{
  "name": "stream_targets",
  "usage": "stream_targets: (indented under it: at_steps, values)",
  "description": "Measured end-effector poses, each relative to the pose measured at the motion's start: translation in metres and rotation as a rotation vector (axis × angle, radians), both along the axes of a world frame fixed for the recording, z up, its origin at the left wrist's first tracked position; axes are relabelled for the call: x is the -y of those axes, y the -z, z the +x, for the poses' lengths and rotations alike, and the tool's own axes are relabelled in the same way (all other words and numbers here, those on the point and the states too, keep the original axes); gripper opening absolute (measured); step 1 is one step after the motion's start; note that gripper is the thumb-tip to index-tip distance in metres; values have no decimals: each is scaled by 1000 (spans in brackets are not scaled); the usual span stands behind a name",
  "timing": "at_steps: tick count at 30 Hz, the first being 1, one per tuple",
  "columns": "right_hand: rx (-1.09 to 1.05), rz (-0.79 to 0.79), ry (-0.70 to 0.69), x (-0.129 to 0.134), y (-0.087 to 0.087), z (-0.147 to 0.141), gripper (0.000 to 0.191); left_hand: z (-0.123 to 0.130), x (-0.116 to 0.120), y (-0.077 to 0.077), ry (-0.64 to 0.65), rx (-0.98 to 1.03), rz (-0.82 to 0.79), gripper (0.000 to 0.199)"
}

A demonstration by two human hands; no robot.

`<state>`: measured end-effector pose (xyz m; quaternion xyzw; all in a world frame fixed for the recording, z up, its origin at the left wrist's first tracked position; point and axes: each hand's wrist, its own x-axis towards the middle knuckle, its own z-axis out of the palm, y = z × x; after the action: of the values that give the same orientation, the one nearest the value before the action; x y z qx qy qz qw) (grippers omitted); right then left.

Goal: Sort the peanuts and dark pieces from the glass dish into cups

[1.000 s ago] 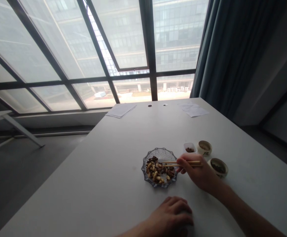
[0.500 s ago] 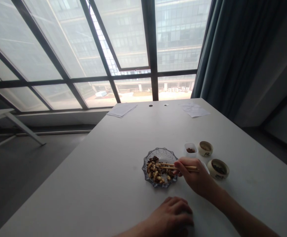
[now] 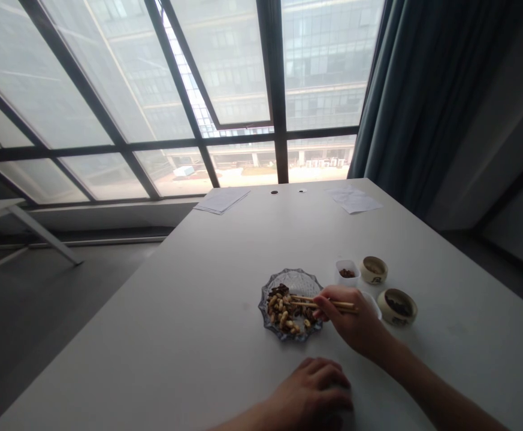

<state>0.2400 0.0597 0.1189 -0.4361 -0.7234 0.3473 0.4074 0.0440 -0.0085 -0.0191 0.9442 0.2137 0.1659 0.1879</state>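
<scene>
My right hand (image 3: pixel 348 314) is closed around a pair of wooden chopsticks (image 3: pixel 304 303), whose tips reach into the nuts on a scalloped glass plate (image 3: pixel 293 278). Peanuts in shells (image 3: pixel 283 318) and darker pieces lie on that plate. Whether the tips pinch a piece is too small to tell. Below the plate, my left hand (image 3: pixel 315 386) rests on the white table with its fingers curled; its fingertips are partly hidden, and whether it holds anything does not show.
Right of the plate stand a white cup with dark bits (image 3: pixel 347 273), two beige bowls (image 3: pixel 374 270) (image 3: pixel 397 307) and another white container (image 3: pixel 371 304), partly behind my right hand. Papers (image 3: pixel 222 200) lie at the far edge.
My right hand and the chopsticks have shifted very slightly left. My left hand stays in the same place.
</scene>
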Motion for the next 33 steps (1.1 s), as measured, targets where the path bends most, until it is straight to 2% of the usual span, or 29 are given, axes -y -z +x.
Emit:
stream_targets:
  at_steps: [6, 11, 13, 16, 18, 20, 22, 24, 28, 31, 33]
  values:
    - [23, 51, 26, 3, 1, -2, 63, 0, 1, -1, -4, 23, -3, 26]
    - [-12, 31, 63, 4, -1, -3, 64, 0, 0, -3, 3, 13, 0, 25]
    - [-16, 43, 81, 5, -9, 2, 63, 0, 0, -3, 3, 11, 0, 24]
    - [3, 109, 134, 9, -31, 23, 58, -1, -1, -2, 6, 10, -6, 26]
    - [34, 178, 245, 12, -49, 44, 51, -1, -1, -1, 11, 5, -13, 26]
    - [116, 285, 427, 14, -62, 68, 46, 0, -1, -1, 14, 2, -17, 25]
    - [207, 354, 577, 11, -69, 90, 42, 0, -1, -1, 10, 18, -16, 24]
    - [262, 360, 639, 5, -68, 106, 41, -1, -1, -2, 4, 34, -15, 24]
    - [263, 341, 675, -4, -65, 115, 39, -1, 0, -3, 10, 19, -21, 25]
    - [173, 349, 680, -1, -67, 107, 40, -1, 0, -3, 5, 40, -18, 21]
    - [84, 304, 620, 4, -68, 96, 42, -1, 0, -2, 5, 43, -16, 22]
